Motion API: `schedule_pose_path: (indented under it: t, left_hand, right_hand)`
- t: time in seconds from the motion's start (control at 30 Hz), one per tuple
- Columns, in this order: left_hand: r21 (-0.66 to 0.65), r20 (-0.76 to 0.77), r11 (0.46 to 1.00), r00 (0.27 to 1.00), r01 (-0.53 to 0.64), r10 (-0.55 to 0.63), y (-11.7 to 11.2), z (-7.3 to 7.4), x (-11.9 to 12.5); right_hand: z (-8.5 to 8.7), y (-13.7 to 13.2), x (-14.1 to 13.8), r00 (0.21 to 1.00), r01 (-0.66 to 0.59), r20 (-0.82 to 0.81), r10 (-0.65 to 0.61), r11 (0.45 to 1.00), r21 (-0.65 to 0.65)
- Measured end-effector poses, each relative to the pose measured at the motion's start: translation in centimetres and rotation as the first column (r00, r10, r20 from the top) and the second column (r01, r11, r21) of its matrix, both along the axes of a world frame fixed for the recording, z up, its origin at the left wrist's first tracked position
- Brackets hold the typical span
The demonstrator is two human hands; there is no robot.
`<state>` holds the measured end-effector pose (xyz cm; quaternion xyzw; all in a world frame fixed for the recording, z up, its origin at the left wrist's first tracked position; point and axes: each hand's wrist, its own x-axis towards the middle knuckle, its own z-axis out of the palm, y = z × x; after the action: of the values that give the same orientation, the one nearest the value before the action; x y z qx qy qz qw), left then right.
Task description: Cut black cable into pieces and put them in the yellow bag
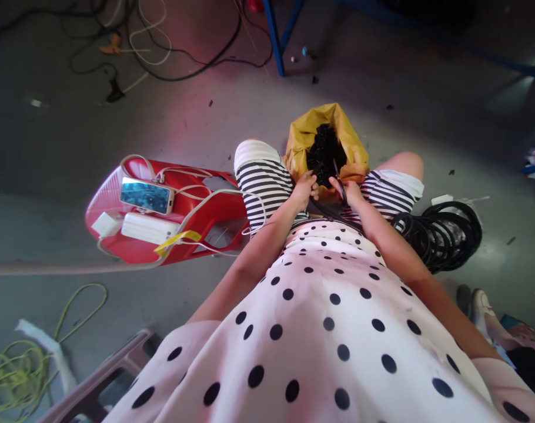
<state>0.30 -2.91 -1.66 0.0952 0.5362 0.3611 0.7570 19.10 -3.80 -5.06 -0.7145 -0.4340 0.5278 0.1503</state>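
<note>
Gripping what look like scissors (343, 190), the right hand (352, 194) is closed round their handle; the left hand (303, 189) is curled, its hold unclear. Black cord (324, 211) lies between the hands, beside the yellow bag (354, 147) — probably light, bendable, best pinched near an end.

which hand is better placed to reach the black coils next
Probably the right hand: the looped, glossy black bundle lies on that side, farther from the left hand. The right hand seems to hold a slim dark tool, though.
</note>
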Motion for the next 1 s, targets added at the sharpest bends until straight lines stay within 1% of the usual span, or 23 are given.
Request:
schedule_pose_path:
  t: [0.1, 0.17, 0.27, 0.33, 0.47, 0.6, 0.73, 0.83, 1.0]
  left_hand:
    - [0.069, -0.163, 0.996, 0.985, -0.049, 0.060, 0.5, -0.2, -0.2]
    - [0.119, -0.210, 0.993, 0.976, -0.027, 0.052, 0.7, -0.2, -0.4]
    - [0.148, -0.231, 0.988, 0.973, 0.033, 0.003, 0.7, -0.2, -0.4]
    - [0.144, -0.235, 0.988, 0.972, 0.046, -0.010, 0.6, -0.1, -0.4]
    - [0.130, -0.231, 0.989, 0.972, 0.063, -0.032, 0.5, 0.1, -0.4]
    - [0.132, -0.214, 0.988, 0.976, 0.075, -0.045, 0.5, -0.2, -0.4]
    - [0.125, -0.183, 0.989, 0.982, 0.079, -0.055, 0.6, -0.5, -0.3]
    - [0.107, -0.166, 0.992, 0.985, 0.074, -0.055, 0.6, -0.5, -0.3]
    - [0.087, -0.123, 0.994, 0.991, 0.060, -0.049, 0.7, -0.3, -0.4]
  right_hand:
    - [0.3, -0.1, 0.0, 0.999, -0.027, -0.035, 0.026, 1.000, -0.014]
    - [0.8, -0.2, 0.0, 0.995, -0.097, -0.036, 0.097, 0.995, 0.002]
    - [1.8, -0.4, -0.2, 0.980, -0.201, 0.016, 0.201, 0.980, 0.012]
    - [2.3, -0.3, -0.3, 0.970, -0.237, 0.065, 0.236, 0.971, 0.003]
    - [2.8, -0.3, -0.7, 0.965, -0.246, 0.096, 0.245, 0.969, -0.001]
    - [3.1, -0.3, -0.8, 0.957, -0.268, 0.117, 0.264, 0.963, 0.020]
    - [3.5, -0.3, -0.9, 0.935, -0.313, 0.187, 0.302, 0.949, 0.029]
    - [3.5, -0.3, -1.0, 0.921, -0.332, 0.227, 0.317, 0.943, 0.028]
    - [2.9, -0.3, -0.9, 0.915, -0.335, 0.251, 0.316, 0.941, 0.035]
